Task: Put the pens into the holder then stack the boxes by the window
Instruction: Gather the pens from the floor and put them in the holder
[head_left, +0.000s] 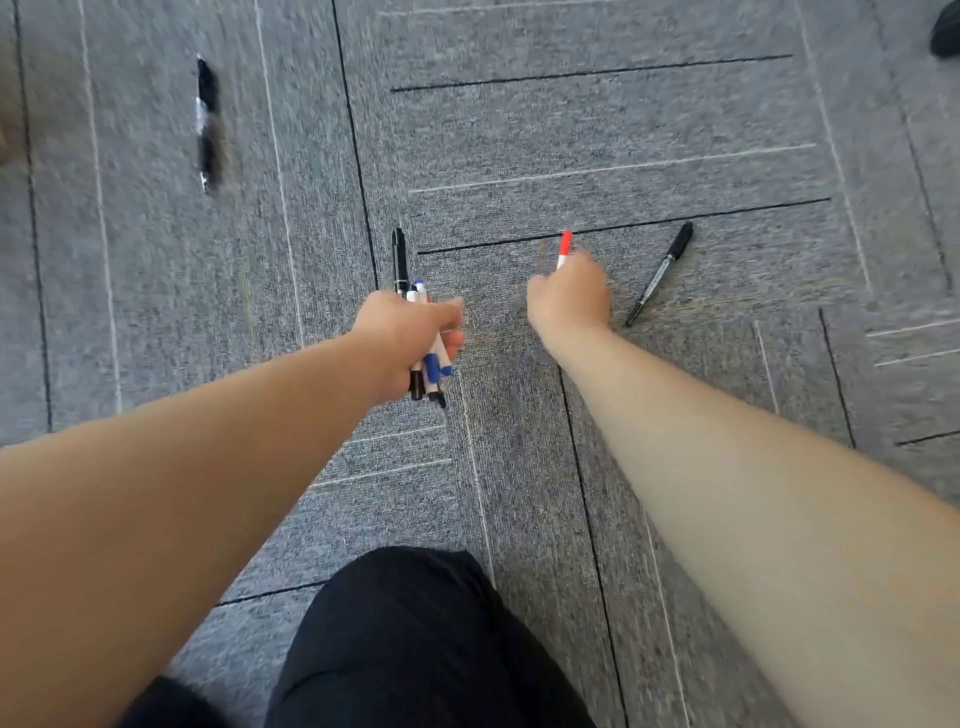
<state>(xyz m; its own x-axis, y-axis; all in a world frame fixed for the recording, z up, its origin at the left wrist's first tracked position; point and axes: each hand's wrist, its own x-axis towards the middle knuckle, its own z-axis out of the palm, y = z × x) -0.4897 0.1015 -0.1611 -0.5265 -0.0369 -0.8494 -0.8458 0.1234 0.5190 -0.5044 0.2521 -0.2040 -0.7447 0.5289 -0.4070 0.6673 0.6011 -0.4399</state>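
Note:
My left hand (410, 332) is closed around a bundle of pens (428, 371), black, white and blue, whose ends stick out above and below my fist. My right hand (569, 296) grips a red-capped pen (564, 248) low over the grey carpet. A black marker (660, 273) lies on the carpet just right of my right hand. Another black pen (206, 122), blurred, lies on the carpet far to the upper left. No holder or boxes are in view.
Grey carpet tiles (597, 130) with black and white lines cover the floor. My dark-clothed knee (415, 639) fills the bottom centre. A dark object, possibly a shoe (946, 31), sits at the top right corner.

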